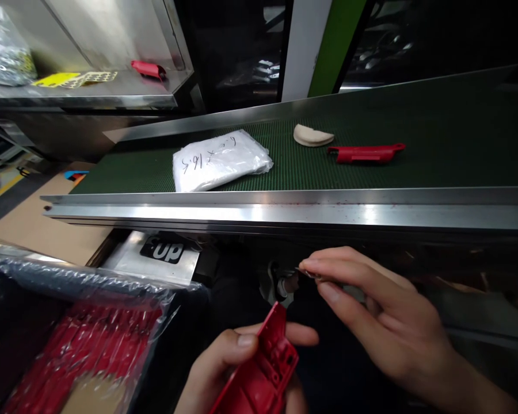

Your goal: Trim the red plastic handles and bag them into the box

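Note:
My left hand (224,368) is closed around a red plastic part (263,374) at the bottom centre, its ribbed inside facing up and its tip pointing up. Just above that tip, my right hand (371,310) pinches a small thin piece (307,272) between thumb and fingers, too small to name. Both hands are below the steel edge of the conveyor (285,210). On the green belt lie another red plastic part (365,153), a beige curved pad (311,135) and a white plastic bag (220,161) with handwriting.
At lower left stands a black bin lined with clear plastic (82,287), holding several red parts (90,351). A cardboard sheet (38,218) lies left of it. On a steel shelf (90,92) at upper left are one red part (148,69) and yellow sheets (73,79).

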### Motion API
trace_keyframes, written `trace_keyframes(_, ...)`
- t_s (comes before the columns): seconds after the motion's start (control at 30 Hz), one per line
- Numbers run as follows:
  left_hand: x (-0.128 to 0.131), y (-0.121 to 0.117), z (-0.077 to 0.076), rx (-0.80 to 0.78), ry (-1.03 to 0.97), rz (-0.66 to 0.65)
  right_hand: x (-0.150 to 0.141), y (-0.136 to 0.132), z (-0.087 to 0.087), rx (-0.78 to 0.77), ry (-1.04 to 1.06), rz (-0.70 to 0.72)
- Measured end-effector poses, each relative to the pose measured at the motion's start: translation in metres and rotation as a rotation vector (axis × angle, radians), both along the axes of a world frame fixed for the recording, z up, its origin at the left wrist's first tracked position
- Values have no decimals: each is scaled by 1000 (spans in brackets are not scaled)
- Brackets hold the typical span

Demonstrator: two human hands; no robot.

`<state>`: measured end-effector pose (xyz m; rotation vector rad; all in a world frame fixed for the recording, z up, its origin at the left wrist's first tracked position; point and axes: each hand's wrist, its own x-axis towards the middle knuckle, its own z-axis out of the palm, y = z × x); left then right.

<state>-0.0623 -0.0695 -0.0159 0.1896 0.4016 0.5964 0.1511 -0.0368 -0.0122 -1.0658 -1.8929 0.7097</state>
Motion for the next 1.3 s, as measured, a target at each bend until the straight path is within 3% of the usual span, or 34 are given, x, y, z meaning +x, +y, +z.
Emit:
trace_keyframes(0.07,2,1,-4,-12,-39,21,-2,-4,2,-46,16,0)
trace_keyframes(0.13,5,3,-5,-28,-51,92,-5,-10,6,10,-32,10)
trace_keyframes(0.3,13,17,7,-92,236,493,-17,-26,9,242,-220,-34)
trace_keyframes(0.4,15,25,14,-50,311,623,-27,-29,5,322,-287,-8)
trace_keyframes(0.73,13,29,19,-26,281,625,-39,-37,-7,400,-373,46)
trace_keyframes(1.3,15,29,18,-8,321,612,-33,-34,-3,393,-421,164)
